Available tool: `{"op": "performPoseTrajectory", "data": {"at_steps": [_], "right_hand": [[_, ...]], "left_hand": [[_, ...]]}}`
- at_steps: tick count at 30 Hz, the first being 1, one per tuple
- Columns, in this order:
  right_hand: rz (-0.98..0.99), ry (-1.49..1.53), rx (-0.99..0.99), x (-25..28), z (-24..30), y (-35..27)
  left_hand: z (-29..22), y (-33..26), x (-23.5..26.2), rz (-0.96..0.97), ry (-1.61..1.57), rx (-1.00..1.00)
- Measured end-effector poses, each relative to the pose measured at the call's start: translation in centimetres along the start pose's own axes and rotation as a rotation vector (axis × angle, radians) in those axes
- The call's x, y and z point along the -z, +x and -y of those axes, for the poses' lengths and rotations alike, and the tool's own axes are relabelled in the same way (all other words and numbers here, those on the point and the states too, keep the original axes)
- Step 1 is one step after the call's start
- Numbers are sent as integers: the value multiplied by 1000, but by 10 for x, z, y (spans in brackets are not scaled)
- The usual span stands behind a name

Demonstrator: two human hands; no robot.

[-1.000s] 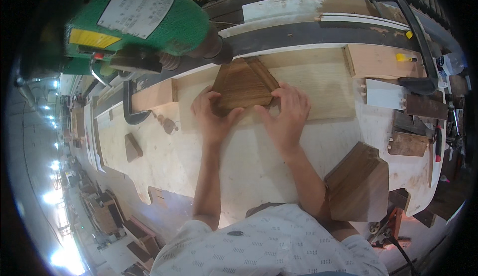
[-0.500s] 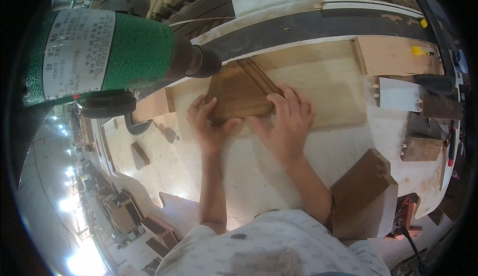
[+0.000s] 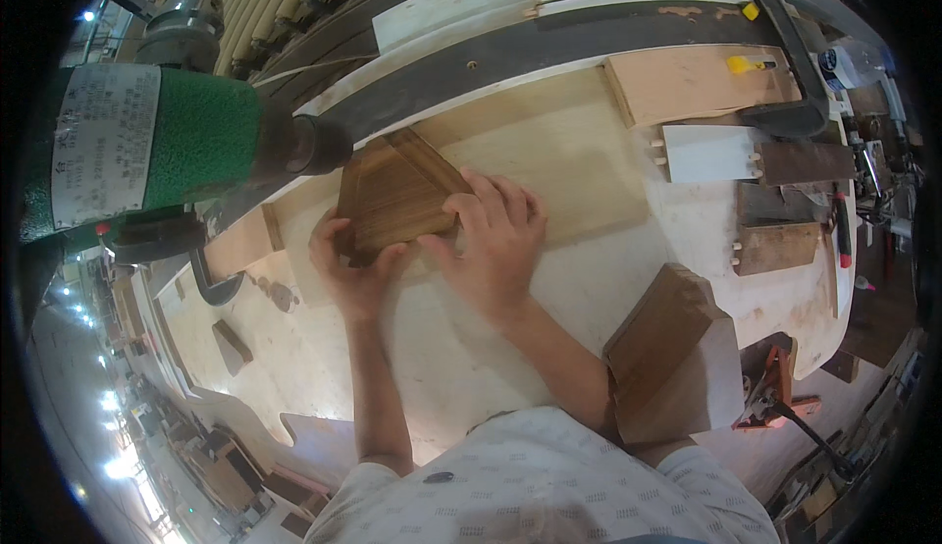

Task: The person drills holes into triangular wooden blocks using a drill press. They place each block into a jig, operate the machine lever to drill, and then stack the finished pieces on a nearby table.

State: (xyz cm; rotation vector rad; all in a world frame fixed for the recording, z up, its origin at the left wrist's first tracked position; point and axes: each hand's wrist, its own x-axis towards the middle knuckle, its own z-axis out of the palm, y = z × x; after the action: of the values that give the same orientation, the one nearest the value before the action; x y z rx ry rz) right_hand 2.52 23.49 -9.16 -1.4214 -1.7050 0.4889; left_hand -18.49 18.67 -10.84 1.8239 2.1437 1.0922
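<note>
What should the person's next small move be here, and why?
Probably press the brown block flat on the pale board with both hands: the left hand is at its left side, the right hand at its right, and in this view its far left corner appears close to the nose of the green machine.

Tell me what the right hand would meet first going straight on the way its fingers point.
The dark brown wooden piece: the right hand's fingertips appear to touch its right edge, though the exact contact is hard to judge.
</note>
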Motion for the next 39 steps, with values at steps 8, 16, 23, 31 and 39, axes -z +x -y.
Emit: {"op": "performPoseTrajectory", "data": {"at_steps": [8, 16, 23, 31, 39], "right_hand": [[-15, 40, 18, 0, -2, 0], [-30, 56, 31, 4, 3, 2], [29, 23, 58, -14, 3, -10], [-19, -46, 133, -1, -5, -7], [-45, -29, 160, -9, -3, -10]], "left_hand": [[-18, 1, -6, -32, -108, 132], [2, 1, -2, -24, -23, 63], [18, -9, -5, -175, -136, -11], [-19, 1, 2, -198, 133, -20], [-15, -2, 10, -245, 125, -38]]}}
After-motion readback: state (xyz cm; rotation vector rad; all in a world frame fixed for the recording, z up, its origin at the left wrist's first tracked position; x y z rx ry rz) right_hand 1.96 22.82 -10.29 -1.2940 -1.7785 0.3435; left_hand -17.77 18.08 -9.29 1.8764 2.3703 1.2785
